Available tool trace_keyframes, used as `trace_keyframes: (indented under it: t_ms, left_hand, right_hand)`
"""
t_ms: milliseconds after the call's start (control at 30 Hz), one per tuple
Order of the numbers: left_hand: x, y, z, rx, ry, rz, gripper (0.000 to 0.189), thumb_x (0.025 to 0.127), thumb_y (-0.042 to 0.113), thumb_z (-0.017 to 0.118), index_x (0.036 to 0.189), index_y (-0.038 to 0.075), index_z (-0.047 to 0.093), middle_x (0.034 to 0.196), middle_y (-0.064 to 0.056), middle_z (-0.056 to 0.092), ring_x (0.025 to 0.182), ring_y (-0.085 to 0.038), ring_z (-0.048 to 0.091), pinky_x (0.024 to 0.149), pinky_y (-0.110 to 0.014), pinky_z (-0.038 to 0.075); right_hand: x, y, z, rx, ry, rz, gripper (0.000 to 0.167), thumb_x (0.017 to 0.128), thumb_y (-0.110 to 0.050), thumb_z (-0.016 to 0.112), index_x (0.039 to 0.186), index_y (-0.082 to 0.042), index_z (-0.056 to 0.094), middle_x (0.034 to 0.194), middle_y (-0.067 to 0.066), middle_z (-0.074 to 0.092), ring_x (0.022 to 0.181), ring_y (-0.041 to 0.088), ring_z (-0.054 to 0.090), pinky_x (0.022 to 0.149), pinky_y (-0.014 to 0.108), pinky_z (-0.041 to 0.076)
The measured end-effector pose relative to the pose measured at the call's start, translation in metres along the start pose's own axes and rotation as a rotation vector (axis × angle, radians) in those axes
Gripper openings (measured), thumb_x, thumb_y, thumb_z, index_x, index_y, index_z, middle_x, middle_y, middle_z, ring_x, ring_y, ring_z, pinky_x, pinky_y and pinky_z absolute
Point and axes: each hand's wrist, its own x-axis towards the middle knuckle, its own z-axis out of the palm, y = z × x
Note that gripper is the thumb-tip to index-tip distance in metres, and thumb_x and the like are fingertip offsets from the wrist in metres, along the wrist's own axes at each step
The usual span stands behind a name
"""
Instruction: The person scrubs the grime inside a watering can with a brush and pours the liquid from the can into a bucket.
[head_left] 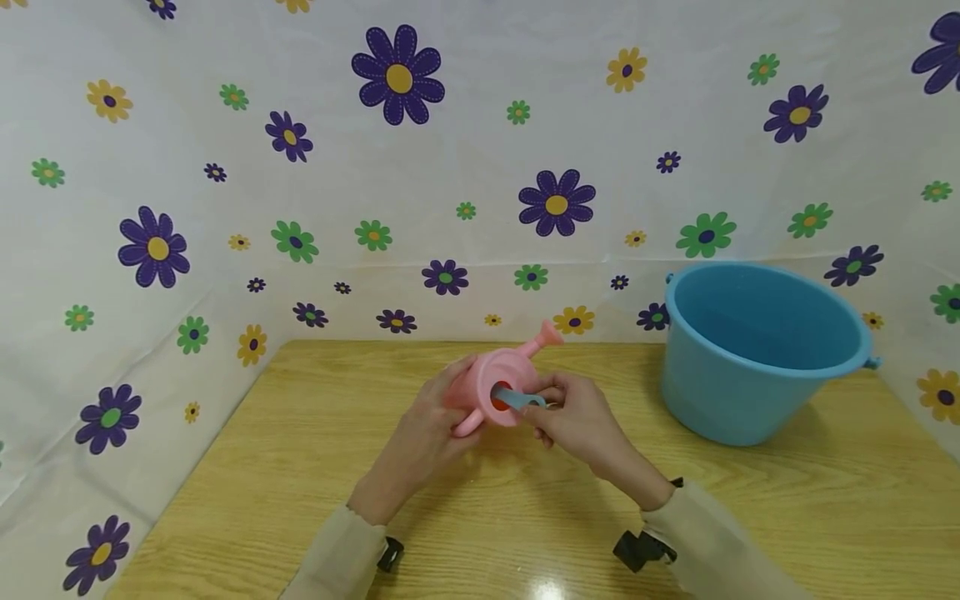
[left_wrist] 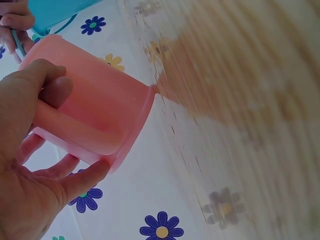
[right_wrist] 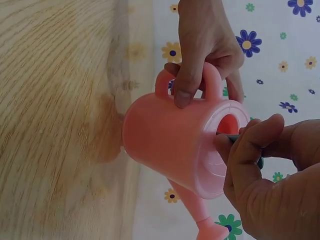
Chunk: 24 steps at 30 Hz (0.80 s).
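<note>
A pink toy watering can (head_left: pixel 517 365) is tilted above the wooden table, its round opening turned toward me and its sprinkler spout (head_left: pixel 548 334) pointing to the back right. My left hand (head_left: pixel 427 417) grips it by the body and loop handle; in the left wrist view, the fingers wrap the can (left_wrist: pixel 100 95) and the thumb lies over the handle. My right hand (head_left: pixel 585 417) pinches a slim light-blue handle (head_left: pixel 522 399) with a hole near its end. The handle's far end goes into the opening and is hidden there. Red shows inside.
A large blue bucket (head_left: pixel 750 383) stands on the table (head_left: pixel 300 467) to the right. Behind and to the left hangs a white cloth (head_left: pixel 465 142) printed with flowers. Both wrists wear black straps (head_left: pixel 645 550).
</note>
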Motion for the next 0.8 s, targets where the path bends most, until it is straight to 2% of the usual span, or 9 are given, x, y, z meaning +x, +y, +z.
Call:
trace_keyframes:
  t_ms: [167,433,633,800]
  left_hand:
    - [0.0009,-0.0004,-0.0003,-0.01,0.005,0.024,0.024,0.086,0.015,0.083,0.066,0.008,0.074,0.154,-0.013,0.048,0.143,-0.034,0.047,0.118,-0.046,0.046]
    - [0.001,-0.0012,0.0004,-0.007,0.009,0.029,0.024,0.087,0.016,0.082,0.066,0.008,0.073,0.153,-0.013,0.048,0.142,-0.034,0.048,0.117,-0.046,0.047]
    - [0.001,-0.0009,0.0001,-0.012,0.006,0.025,0.025,0.088,0.016,0.081,0.066,0.008,0.073,0.154,-0.013,0.048,0.143,-0.034,0.048,0.118,-0.046,0.046]
    - [0.0009,-0.0009,-0.0006,-0.027,0.006,0.008,0.026,0.088,0.016,0.081,0.065,0.008,0.072,0.155,-0.014,0.048,0.143,-0.036,0.048,0.117,-0.046,0.046]
  right_hand:
    - [0.0023,-0.0012,0.0029,-0.021,-0.018,-0.028,0.023,0.09,-0.004,0.073,0.111,-0.001,0.065,0.078,0.009,0.071,0.053,0.015,0.056,0.051,0.024,0.05]
    - [0.004,-0.005,0.0049,-0.079,0.006,-0.098,0.015,0.09,-0.005,0.069,0.105,-0.004,0.069,0.069,0.009,0.068,0.049,0.014,0.053,0.045,0.023,0.042]
    - [0.0007,-0.0061,0.003,-0.059,0.006,-0.088,0.013,0.091,-0.005,0.07,0.104,-0.005,0.07,0.065,0.002,0.064,0.051,0.014,0.053,0.046,0.022,0.043]
    - [-0.005,-0.0095,-0.0026,-0.053,0.011,-0.075,0.013,0.092,-0.006,0.072,0.105,-0.006,0.072,0.071,0.004,0.069,0.056,0.016,0.057,0.048,0.023,0.047]
